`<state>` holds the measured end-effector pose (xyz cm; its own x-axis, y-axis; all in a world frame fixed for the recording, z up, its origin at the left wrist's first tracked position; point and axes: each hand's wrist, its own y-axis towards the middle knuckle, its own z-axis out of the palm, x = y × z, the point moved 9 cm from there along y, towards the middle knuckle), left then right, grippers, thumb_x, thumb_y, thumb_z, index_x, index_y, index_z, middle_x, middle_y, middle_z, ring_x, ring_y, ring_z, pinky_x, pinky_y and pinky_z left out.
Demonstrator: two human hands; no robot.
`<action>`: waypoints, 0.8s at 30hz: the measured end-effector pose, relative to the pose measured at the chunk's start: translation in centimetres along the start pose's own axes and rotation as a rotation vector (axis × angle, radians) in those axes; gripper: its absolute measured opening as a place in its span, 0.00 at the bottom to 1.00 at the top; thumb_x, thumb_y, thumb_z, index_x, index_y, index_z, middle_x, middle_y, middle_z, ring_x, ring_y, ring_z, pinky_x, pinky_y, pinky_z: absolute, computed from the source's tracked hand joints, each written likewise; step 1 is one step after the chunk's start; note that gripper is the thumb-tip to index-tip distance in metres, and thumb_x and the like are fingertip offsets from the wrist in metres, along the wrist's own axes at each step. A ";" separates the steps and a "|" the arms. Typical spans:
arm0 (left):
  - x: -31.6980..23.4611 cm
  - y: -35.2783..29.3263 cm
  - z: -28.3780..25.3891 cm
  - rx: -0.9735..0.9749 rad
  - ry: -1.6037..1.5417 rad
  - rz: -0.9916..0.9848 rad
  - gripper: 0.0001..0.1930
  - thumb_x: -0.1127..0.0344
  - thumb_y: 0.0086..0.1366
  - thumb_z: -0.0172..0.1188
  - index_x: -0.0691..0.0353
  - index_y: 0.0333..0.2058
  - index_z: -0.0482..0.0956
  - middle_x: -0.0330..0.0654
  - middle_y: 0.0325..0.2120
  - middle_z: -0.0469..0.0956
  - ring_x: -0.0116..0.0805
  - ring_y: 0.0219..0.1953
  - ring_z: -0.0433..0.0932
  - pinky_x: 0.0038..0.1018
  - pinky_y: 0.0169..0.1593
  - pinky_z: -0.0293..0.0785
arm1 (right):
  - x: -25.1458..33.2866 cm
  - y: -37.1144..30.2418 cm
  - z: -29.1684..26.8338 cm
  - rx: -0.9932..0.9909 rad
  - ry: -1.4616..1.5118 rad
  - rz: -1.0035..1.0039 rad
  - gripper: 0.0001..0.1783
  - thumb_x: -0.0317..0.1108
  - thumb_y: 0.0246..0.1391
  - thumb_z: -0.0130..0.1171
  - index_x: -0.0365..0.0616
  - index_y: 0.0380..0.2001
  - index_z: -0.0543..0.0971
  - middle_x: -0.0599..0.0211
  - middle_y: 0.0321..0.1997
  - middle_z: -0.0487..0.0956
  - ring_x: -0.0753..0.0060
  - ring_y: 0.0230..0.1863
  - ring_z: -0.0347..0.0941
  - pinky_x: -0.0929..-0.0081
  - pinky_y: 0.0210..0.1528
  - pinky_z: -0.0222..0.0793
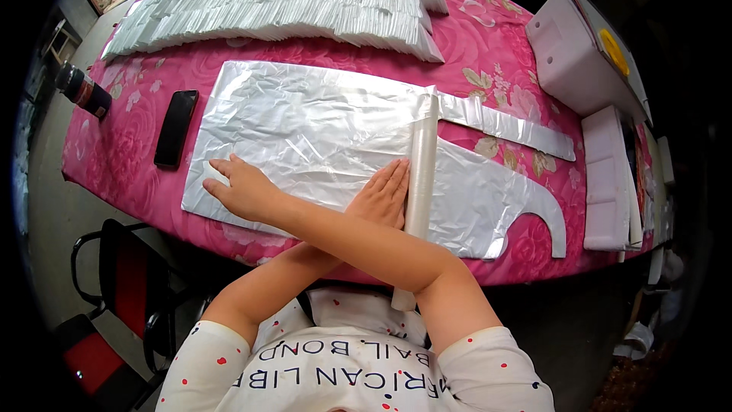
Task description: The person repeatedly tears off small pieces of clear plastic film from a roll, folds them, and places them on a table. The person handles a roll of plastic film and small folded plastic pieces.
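Note:
My forearms are crossed, the right one over the left. My left hand [385,192] lies flat on a thin, silvery-white plastic sheet [305,118], its fingertips against a pale, translucent tube [422,175]. My right hand [245,189], fingers spread, is over the sheet's near-left part and holds nothing; I cannot tell whether it touches. The tube lies across the sheet, its near end sticking out past the table edge by my shirt. Right of the tube the sheet has a long strap and a curved, hook-like cut-out. The sheet is wrinkled and looks layered.
A pink flowered tablecloth [130,160] covers the table. Rows of folded white plastic packets [274,8] stand along the far side. A black phone [175,130] and a dark bottle [84,90] are at left. White foam boxes [572,49] stand at right; black-red chairs [130,278] at lower left.

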<state>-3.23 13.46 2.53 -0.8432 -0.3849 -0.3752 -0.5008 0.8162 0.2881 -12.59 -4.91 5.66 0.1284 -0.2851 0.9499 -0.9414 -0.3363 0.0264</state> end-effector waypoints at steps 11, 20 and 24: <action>7.5 4.3 -6.9 -0.297 -0.243 -0.128 0.20 0.73 0.62 0.45 0.68 0.53 0.67 0.50 0.56 0.64 0.46 0.61 0.59 0.35 0.60 0.58 | -1.2 -20.7 -14.7 -0.274 -0.668 -0.097 0.21 0.35 0.47 0.59 0.42 0.46 0.75 0.59 0.56 0.70 0.52 0.62 0.58 0.53 0.62 0.51; 6.0 6.1 0.5 0.073 0.062 -0.084 0.28 0.62 0.64 0.44 0.71 0.59 0.55 0.53 0.63 0.51 0.46 0.67 0.46 0.38 0.67 0.40 | -3.7 -23.0 -15.5 -0.208 -0.617 -0.096 0.21 0.39 0.50 0.57 0.43 0.47 0.75 0.61 0.59 0.68 0.54 0.65 0.55 0.58 0.65 0.48; 4.4 5.9 -1.4 -0.050 0.192 -0.024 0.28 0.64 0.61 0.46 0.72 0.58 0.57 0.54 0.62 0.53 0.46 0.66 0.47 0.41 0.66 0.42 | -3.8 -23.1 -16.1 -0.240 -0.559 -0.125 0.21 0.40 0.51 0.56 0.42 0.48 0.75 0.59 0.59 0.68 0.53 0.65 0.55 0.59 0.64 0.50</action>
<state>-10.22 16.00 3.85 -0.8505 -0.4830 -0.2085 -0.5260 0.7853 0.3266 3.68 18.37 6.40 0.3250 -0.7056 0.6297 -0.9442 -0.2051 0.2576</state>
